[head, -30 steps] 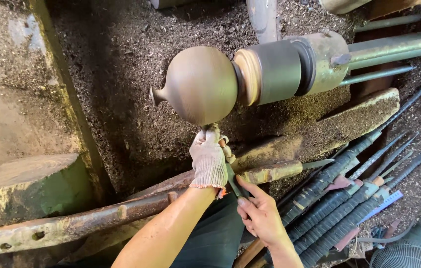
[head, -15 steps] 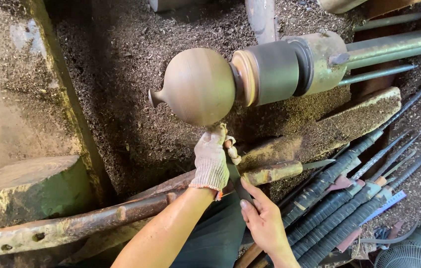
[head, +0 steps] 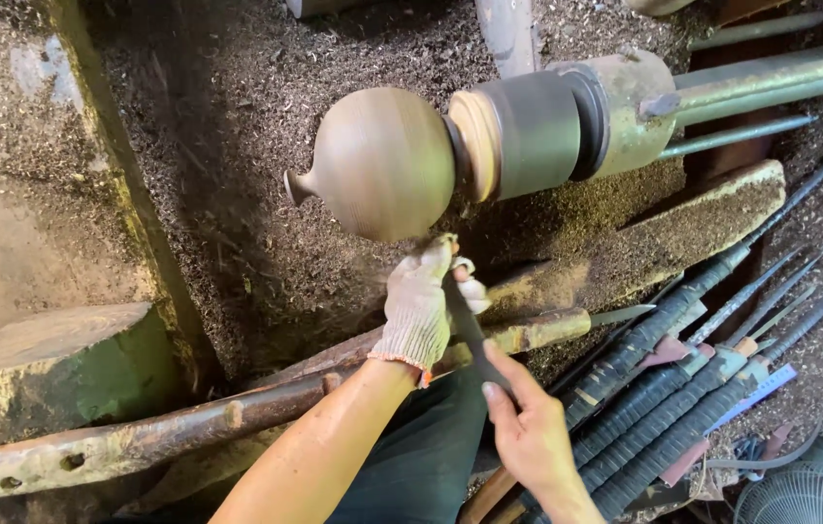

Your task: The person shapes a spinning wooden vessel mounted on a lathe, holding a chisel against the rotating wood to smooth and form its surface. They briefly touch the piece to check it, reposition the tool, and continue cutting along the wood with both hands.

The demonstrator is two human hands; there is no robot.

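The lathe's grey chuck (head: 538, 131) carries a round, vase-like wooden form (head: 382, 160) out to my left, its small neck pointing away from the chuck. Wood shavings (head: 237, 146) blanket everything beneath it. A long rusty tool rest bar (head: 188, 427) runs across in front of me, and my turning tool (head: 470, 335) crosses it toward the underside of the form.

My left hand (head: 423, 306), in a pale knit glove, is closed around the tool near its tip, just below the wood. My bare right hand (head: 528, 437) grips the handle end lower down, fingers wrapped, forefinger laid along the shaft.

To cut well I judge I should keep the tool pressed onto the bar and feed lightly.

At my right lies a row of spare long-handled chisels (head: 683, 388), near my right elbow. A fan (head: 805, 495) sits in the corner.
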